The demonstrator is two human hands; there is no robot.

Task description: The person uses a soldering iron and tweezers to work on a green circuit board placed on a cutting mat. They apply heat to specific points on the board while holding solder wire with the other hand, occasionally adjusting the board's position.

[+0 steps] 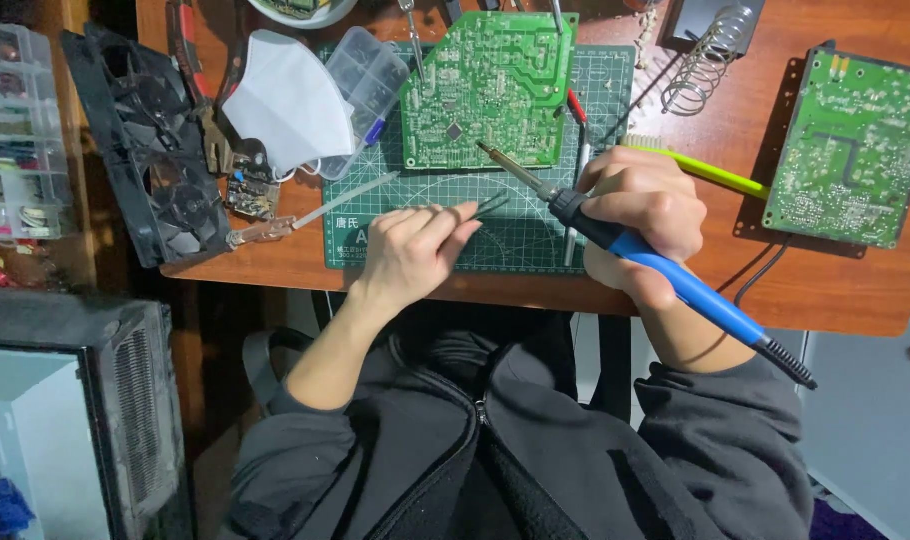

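Right hand grip: right hand [643,215] has its fingers curled tight around the blue-handled soldering iron [615,240], whose tip rests at the lower edge of the green circuit board [487,90].
Left hand grip: left hand [410,250] pinches dark tweezers [490,206] between thumb and fingertips, the points just short of the iron's shaft.
Underneath: green cutting mat [515,225] on a wooden desk [825,290].
Around: white face mask [290,105], clear plastic parts box [367,75], black fan [150,150], second circuit board [855,150] at right.

My left hand [410,250] rests low, fingers pinched together and pointing right. My right hand [640,215] is curled in a closed fist-like grip, knuckles up. Both forearms angle inward from dark sleeves pushed back.
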